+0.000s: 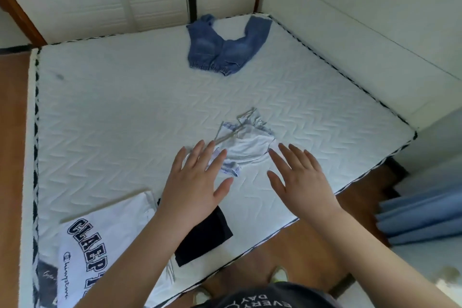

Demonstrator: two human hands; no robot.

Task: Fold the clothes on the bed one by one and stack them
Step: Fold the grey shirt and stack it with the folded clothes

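Item: small white garment (pixel 250 147), crumpled, thin drawstrings trailing; lies mid-mattress (pixel 125 112), toward its near edge. I judge it light, limp, prone to bunching; best taken at two outer corners. My left hand (pixel 197 182) and right hand (pixel 297 180) hover over it, fingers spread straight, holding nothing. Jeans (pixel 222 50) wait at the far edge.

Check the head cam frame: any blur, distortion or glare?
Head view: wide-angle bending curves the white quilted mattress edges; soft overall, with both hands, left and right, slightly smeared; even daylight, no hard glare; the crumpled white garment blends into the mattress; the blue denim trousers read clearly.
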